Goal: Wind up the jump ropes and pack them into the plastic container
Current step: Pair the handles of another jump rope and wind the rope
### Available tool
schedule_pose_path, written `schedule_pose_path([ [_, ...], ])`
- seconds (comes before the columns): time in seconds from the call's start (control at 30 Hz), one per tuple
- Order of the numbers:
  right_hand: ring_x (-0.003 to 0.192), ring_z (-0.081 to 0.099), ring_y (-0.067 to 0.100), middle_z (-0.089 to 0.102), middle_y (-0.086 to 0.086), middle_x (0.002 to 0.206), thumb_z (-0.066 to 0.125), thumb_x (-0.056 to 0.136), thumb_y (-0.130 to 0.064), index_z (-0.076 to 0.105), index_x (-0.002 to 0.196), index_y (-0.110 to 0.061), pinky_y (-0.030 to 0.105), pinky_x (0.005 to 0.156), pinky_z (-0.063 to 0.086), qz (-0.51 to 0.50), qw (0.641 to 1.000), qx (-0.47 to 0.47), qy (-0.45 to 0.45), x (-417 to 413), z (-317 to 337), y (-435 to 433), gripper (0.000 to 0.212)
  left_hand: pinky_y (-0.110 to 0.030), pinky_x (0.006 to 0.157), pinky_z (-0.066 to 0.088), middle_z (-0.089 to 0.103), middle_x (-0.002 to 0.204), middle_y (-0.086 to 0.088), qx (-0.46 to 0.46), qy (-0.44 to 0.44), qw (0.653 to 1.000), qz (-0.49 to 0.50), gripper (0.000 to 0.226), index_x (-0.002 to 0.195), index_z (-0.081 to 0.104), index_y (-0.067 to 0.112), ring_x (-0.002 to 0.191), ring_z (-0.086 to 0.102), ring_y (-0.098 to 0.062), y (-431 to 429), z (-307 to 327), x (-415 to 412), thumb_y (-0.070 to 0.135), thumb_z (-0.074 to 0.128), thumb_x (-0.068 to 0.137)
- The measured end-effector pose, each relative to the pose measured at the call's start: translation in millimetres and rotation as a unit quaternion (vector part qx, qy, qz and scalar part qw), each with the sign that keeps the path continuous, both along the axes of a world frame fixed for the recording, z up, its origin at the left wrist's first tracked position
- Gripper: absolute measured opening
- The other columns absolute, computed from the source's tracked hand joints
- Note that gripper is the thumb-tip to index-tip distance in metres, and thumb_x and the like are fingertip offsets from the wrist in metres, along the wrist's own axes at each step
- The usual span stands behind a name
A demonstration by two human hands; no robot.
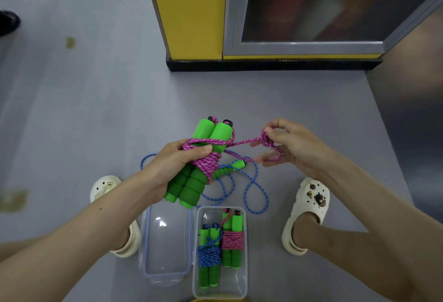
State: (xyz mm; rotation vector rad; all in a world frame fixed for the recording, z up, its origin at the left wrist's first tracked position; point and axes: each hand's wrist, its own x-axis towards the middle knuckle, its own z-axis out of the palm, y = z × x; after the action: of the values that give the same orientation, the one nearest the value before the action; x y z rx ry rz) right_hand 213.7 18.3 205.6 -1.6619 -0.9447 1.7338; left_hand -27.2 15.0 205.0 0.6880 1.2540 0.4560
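My left hand (177, 162) grips a pair of green foam handles (208, 136) with pink rope (211, 163) wound around their middle. My right hand (287, 145) pinches the loose end of that pink rope (266, 139), which runs taut from the handles. On the floor under them lies an unwound blue jump rope (254, 189) with a green handle (230, 169). The clear plastic container (243, 287) sits near my feet and holds two wound ropes, one blue (209, 256) and one pink (232, 240).
The container's clear lid (167, 241) lies open to the left of it. My feet in cream clogs (309, 205) stand on either side on the grey floor. A yellow pillar (189, 13) and a glass-fronted cabinet (311, 9) stand ahead.
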Motion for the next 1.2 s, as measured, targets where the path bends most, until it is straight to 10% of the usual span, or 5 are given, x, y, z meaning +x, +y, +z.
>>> schedule_pose_path([
  [0.4,0.039,0.041,0.012,0.053,0.005,0.071,0.039,0.102,-0.014,0.048,0.084,-0.01,0.019,0.033,0.03,-0.31,0.948,-0.041,0.057,8,-13,7,0.021,-0.032,0.054,0.056,0.072,0.086,-0.018,0.013,-0.005,1.0,0.023,0.037,0.106,0.068,0.006,0.062,0.068,-0.028,0,-2,3,0.024,0.072,0.075],
  [0.7,0.059,0.067,0.013,0.066,0.009,0.077,0.044,0.1,-0.01,0.055,0.096,-0.006,0.025,0.059,0.055,-0.322,0.947,-0.006,0.005,16,-21,5,0.013,-0.039,0.061,0.059,0.072,0.081,-0.015,0.014,0.021,0.997,0.069,0.033,0.103,0.069,0.005,0.064,0.068,-0.029,6,-9,-3,0.025,0.073,0.078],
  [0.9,0.038,0.032,0.004,0.048,0.003,0.056,0.052,0.09,0.001,0.066,0.105,-0.005,0.014,0.038,0.027,0.015,0.994,-0.093,0.054,40,-2,8,0.021,-0.03,0.045,0.053,0.069,0.074,-0.013,0.046,0.062,0.984,0.163,0.024,0.102,0.068,0.005,0.052,0.066,-0.023,15,-10,-17,0.02,0.07,0.084],
  [1.03,0.064,0.048,0.011,0.062,0.002,0.07,0.065,0.083,-0.003,0.073,0.084,-0.018,0.021,0.053,0.038,0.304,0.922,-0.067,-0.233,30,-5,-1,0.017,-0.033,0.049,0.055,0.068,0.084,-0.016,0.065,0.081,0.977,0.185,0.024,0.101,0.068,0.006,0.062,0.066,-0.028,19,-9,-30,0.023,0.07,0.084],
  [1.2,0.076,0.066,0.02,0.064,0.013,0.09,0.029,0.085,0.02,0.061,0.084,-0.008,0.027,0.057,0.058,-0.069,0.993,-0.093,-0.005,26,-11,5,0.042,-0.035,0.048,0.054,0.069,0.077,-0.014,0.074,0.072,0.984,0.145,0.025,0.103,0.067,0.006,0.061,0.067,-0.028,11,-10,-24,0.022,0.07,0.084],
])
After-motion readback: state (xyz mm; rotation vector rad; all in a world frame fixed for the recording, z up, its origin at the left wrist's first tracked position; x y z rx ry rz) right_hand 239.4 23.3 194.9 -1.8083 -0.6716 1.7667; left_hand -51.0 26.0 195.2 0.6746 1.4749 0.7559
